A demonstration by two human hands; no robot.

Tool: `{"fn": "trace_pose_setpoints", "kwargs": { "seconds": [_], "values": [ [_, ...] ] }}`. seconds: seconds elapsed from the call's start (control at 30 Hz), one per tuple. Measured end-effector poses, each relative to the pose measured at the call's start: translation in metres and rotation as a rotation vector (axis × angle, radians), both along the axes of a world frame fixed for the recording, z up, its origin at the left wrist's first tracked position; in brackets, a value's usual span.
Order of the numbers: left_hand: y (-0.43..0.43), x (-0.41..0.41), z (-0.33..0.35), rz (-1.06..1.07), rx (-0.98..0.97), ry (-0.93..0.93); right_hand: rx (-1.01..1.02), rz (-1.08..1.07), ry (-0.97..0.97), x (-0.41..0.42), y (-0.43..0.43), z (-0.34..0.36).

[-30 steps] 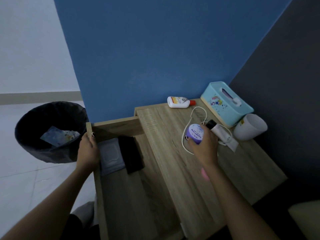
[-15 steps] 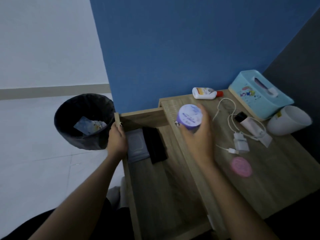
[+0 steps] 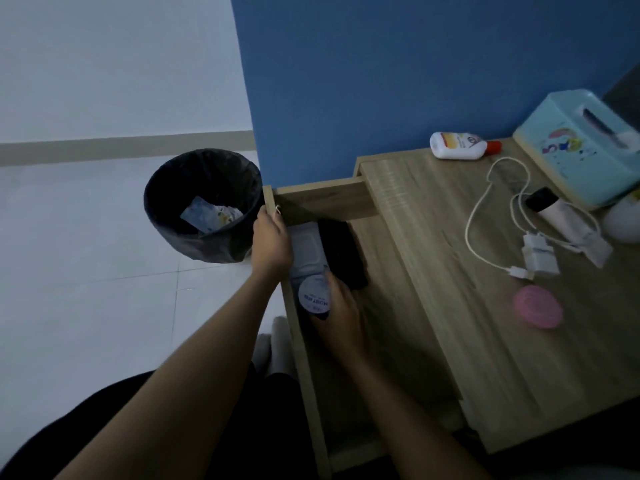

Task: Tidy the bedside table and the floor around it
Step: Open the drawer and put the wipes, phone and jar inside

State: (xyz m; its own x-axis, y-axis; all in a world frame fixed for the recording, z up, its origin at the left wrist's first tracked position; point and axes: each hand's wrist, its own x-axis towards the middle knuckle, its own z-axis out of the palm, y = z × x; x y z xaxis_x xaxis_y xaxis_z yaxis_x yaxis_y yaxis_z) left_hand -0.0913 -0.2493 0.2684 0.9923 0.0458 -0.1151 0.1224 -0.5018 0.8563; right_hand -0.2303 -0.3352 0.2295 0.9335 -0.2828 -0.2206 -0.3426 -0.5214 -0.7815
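Note:
The wooden bedside table (image 3: 512,368) has its drawer (image 3: 304,368) pulled out to the left. My left hand (image 3: 272,245) grips the drawer's front edge near its far corner. My right hand (image 3: 341,318) is down inside the drawer, shut on a round purple jar with a white lid (image 3: 314,298). In the drawer's far end lie a grey wipes pack (image 3: 306,249) and a black object (image 3: 341,252). On the tabletop are a white lotion bottle (image 3: 457,146), a white charger with its cable (image 3: 538,256), a tube with a black cap (image 3: 561,216) and a pink round case (image 3: 537,306).
A black-lined bin (image 3: 204,206) holding paper scraps stands on the white tiled floor left of the drawer. A teal tissue box (image 3: 581,147) and a white cup (image 3: 623,220) sit at the table's right edge. The blue wall rises behind. My socked feet (image 3: 273,344) are below the drawer.
My right hand has carried the purple jar from above the tabletop down into the open drawer. The left hand has kept its hold on the drawer front. The view has shifted left.

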Motion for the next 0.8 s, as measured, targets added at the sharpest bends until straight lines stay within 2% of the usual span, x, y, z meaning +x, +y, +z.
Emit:
{"fn": "trace_pose_setpoints", "kwargs": {
  "seconds": [0.3, 0.57, 0.7, 0.8],
  "values": [
    [0.000, 0.000, -0.004, 0.013, -0.003, -0.001, -0.023, 0.056, 0.029, 0.004, 0.014, -0.018],
    [0.002, -0.001, -0.005, 0.021, 0.018, 0.011, -0.228, 0.134, 0.107, 0.006, 0.014, -0.022],
    [0.004, -0.001, -0.007, 0.021, 0.023, -0.014, -0.351, 0.165, 0.095, 0.010, 0.013, -0.009],
    [0.006, 0.000, -0.007, 0.021, 0.023, -0.031, -0.330, 0.147, 0.062, 0.016, 0.008, 0.017]
  ]
}}
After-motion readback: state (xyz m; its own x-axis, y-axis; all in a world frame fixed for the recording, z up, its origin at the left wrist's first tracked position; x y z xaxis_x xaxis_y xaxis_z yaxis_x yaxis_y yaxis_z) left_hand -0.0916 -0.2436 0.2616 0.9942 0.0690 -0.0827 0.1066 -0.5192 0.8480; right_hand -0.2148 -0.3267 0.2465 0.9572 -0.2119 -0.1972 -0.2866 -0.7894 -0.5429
